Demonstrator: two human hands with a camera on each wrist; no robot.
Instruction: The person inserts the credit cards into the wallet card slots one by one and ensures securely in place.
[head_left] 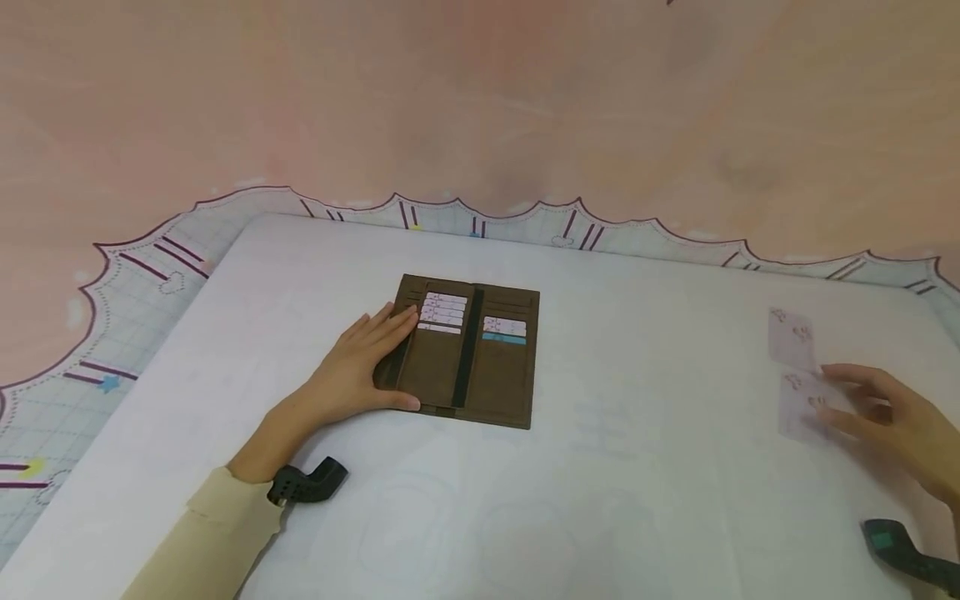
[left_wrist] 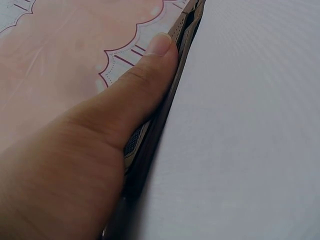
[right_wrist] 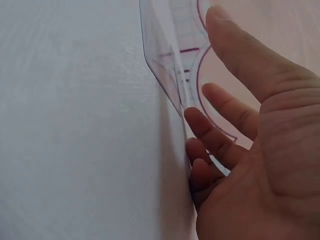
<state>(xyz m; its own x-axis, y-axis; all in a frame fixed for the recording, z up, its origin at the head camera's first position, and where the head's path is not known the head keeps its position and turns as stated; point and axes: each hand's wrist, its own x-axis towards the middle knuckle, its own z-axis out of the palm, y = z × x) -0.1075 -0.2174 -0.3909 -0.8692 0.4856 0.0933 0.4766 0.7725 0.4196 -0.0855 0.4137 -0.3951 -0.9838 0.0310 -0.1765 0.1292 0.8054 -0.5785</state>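
An open brown card wallet (head_left: 498,383) lies on the white tabletop. Several white cards (head_left: 442,310) fill its left slots, and a few more, one blue (head_left: 504,338), sit in the right. My left hand (head_left: 367,358) rests on the wallet's left side with spread fingers, its thumb along the near edge; the left wrist view shows that thumb (left_wrist: 150,65) against the wallet. At the far right, two see-through cards (head_left: 790,333) with dark marks lie one behind the other. My right hand (head_left: 892,417) is beside the nearer card (head_left: 797,408), thumb and forefinger apart, thumb tip overlapping it.
The white sheet (head_left: 637,350) covers the table between the wallet and the loose cards. A scalloped, patterned cloth border (head_left: 517,218) runs along its far and left sides. Black wrist cameras (head_left: 311,482) sit on both wrists.
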